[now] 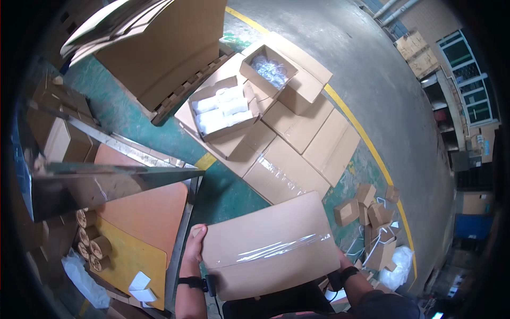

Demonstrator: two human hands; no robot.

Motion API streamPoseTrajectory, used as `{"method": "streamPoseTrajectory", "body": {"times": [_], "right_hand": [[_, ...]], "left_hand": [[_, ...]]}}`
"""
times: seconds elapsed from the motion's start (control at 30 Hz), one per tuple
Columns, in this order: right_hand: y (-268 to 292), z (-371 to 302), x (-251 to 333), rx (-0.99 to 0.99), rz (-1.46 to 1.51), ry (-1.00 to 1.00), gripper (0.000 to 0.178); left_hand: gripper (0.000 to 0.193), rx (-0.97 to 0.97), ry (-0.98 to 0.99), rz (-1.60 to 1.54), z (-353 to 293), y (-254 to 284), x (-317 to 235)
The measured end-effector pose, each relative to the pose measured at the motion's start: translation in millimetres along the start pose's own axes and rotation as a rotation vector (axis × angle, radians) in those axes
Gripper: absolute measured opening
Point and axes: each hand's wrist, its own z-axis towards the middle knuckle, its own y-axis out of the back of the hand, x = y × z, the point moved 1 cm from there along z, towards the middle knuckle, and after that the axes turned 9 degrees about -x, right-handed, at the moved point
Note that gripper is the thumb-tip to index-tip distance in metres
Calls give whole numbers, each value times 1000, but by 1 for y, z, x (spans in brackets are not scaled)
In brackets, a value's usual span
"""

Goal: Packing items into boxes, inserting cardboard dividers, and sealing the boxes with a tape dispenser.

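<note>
A taped cardboard box (260, 228) is held up in front of my body, clear tape running across its top face. My left hand (195, 243) grips its left end, with the thumb by the upper corner and the other fingers mostly out of sight. At the opposite end, my right hand (344, 260) holds the right side; its fingers are hidden behind the box. Beyond it lie several closed, taped cartons (287, 170) set side by side. On them rest an open box of white rolls (220, 136) and an open box of clear plastic items (295, 70).
To my left stands a metal-framed table (143, 212) with brown tape-like rolls (100, 246) on it. A pallet (159, 114) carries large cardboard sheets (164, 53). Small cartons and loose straps (372, 212) litter the floor at right, beside a white plastic bag (397, 268) and a yellow line (372, 146).
</note>
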Motion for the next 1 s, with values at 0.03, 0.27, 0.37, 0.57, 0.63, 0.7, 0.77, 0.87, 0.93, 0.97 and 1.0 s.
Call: {"method": "streamPoseTrajectory", "body": {"times": [0.03,0.27,0.37,0.57,0.63,0.7,0.77,0.87,0.93,0.97,1.0], "right_hand": [[32,-16,22,-26,43,41,49],[174,1,65,-290,340,235,49],[208,15,87,-374,396,296,49],[262,90,130,-531,439,325,50],[277,132,157,-587,439,324,50],[298,169,178,-646,428,346,50],[307,210,207,-535,407,436,58],[280,266,264,-562,282,120,89],[264,276,285,-646,194,123,92],[258,275,294,-729,93,144,96],[256,272,307,-705,30,120,93]], "left_hand": [[29,45,-4,64,3,-52,-12],[30,378,-64,386,27,-364,-74],[34,566,-77,521,23,-491,-105],[33,724,-291,664,17,-679,-156],[58,801,-459,781,12,-718,-170],[69,810,-514,853,27,-740,-174],[77,482,-1016,1216,84,-742,-147],[99,29,-1029,1806,146,-699,-104],[101,-30,-1011,1885,163,-685,-103],[100,-64,-971,1928,168,-681,-104],[99,-93,-941,1956,173,-682,-104]]}}
